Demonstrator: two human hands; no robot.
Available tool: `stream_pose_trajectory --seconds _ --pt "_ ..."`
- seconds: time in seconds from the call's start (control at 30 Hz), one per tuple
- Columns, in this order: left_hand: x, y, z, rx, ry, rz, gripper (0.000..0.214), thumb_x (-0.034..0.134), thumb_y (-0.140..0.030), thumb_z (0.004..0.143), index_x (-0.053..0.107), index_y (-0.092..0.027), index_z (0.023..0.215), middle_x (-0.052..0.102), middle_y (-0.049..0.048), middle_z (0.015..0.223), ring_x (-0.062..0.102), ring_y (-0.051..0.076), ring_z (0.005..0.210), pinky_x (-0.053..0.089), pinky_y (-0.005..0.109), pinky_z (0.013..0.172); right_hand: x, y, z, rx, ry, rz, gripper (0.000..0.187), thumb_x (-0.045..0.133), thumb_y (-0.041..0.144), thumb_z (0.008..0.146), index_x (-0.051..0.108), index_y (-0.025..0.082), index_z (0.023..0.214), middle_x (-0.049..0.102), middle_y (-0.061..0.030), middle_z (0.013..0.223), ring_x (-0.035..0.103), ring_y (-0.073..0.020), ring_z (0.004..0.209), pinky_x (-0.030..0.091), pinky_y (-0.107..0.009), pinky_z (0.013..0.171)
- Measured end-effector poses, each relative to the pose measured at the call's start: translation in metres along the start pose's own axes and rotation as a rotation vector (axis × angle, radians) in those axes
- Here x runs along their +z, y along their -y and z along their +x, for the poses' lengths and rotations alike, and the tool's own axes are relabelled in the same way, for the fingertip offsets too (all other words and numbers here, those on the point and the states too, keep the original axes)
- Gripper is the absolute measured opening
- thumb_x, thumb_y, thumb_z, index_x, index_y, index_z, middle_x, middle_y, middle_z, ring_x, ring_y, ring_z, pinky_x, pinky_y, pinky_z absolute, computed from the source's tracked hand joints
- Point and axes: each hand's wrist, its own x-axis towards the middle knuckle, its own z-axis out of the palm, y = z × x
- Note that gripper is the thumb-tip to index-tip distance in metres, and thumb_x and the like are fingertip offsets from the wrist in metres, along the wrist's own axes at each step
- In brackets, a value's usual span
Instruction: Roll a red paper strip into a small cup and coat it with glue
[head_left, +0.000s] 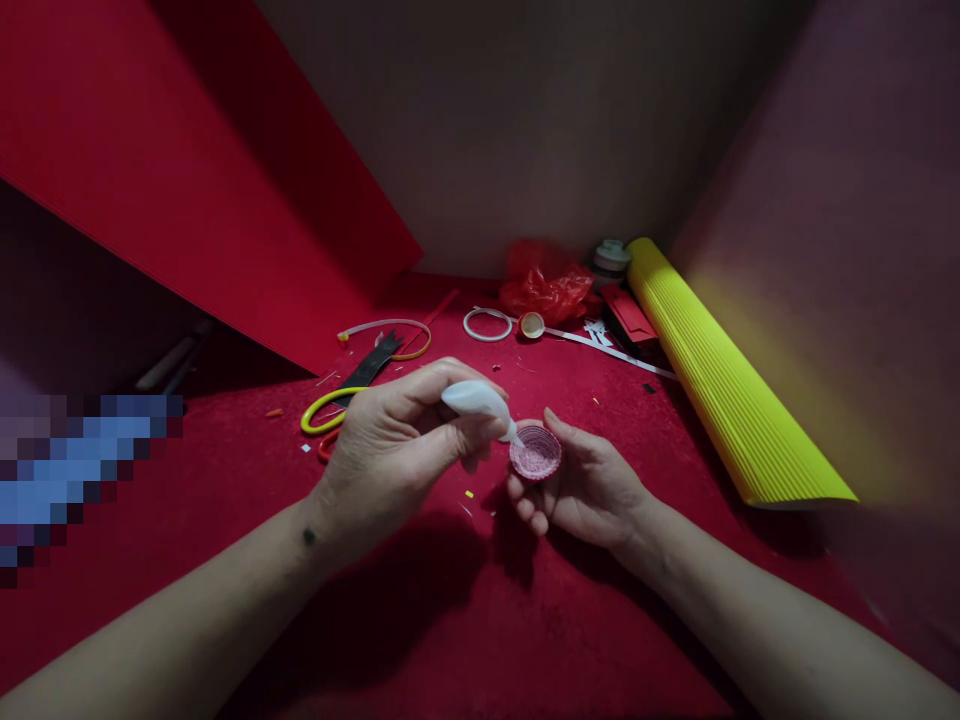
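Red cloth (450,620) is covering a work surface seen from above. Near the middle, the left hand (390,450) is gripping a small white glue bottle (474,400), fingers closed around it, and is pointing its nozzle down into a tiny pink coiled bowl (535,453). The right hand (589,490) is cradling that bowl, fingertips curled around its underside, just right of the bottle. Farther back on the left, yellow-handled scissors (330,408) are lying on the cloth. A white ring (487,324) and a crumpled red plastic bag (546,280) are sitting at the far middle. A yellow corrugated roll (720,380) is lying along the right.
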Motion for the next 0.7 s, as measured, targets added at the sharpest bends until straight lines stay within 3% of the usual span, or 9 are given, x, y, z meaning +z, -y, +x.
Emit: stream_pose_trajectory --seconds 0.17,0.47,0.7 --pt "0.003 0.000 -0.002 -0.003 0.007 0.009 0.002 0.065 -0.018 0.081 0.065 -0.016 0.082 0.062 0.0006 0.082 0.055 0.008 0.060 0.047 0.023 0.056 -0.003 -0.001 0.001 0.085 0.010 0.019 0.051 0.024 0.055 0.096 0.058 0.017 0.095 0.068 -0.0054 0.059 0.065 -0.0154 0.046 0.049 -0.021 0.037" --pt "0.004 -0.003 -0.001 -0.009 0.012 -0.006 0.004 0.062 -0.012 0.081 0.065 -0.015 0.078 0.062 0.0007 0.075 0.056 0.009 0.060 0.048 0.022 0.056 0.001 -0.006 0.001 0.110 -0.085 -0.058 0.066 0.017 0.063 0.095 0.058 0.014 0.112 0.064 -0.0028 0.051 0.058 -0.0136 0.034 0.040 -0.017 0.027" --pt "0.008 0.004 -0.003 -0.001 0.046 -0.035 0.001 0.065 -0.013 0.080 0.064 -0.012 0.079 0.060 0.0011 0.074 0.056 0.010 0.060 0.049 0.021 0.055 0.010 -0.009 -0.001 0.094 -0.147 -0.096 0.073 0.014 0.069 0.091 0.061 0.012 0.095 0.055 -0.0008 0.042 0.049 -0.0121 0.027 0.032 -0.016 0.023"
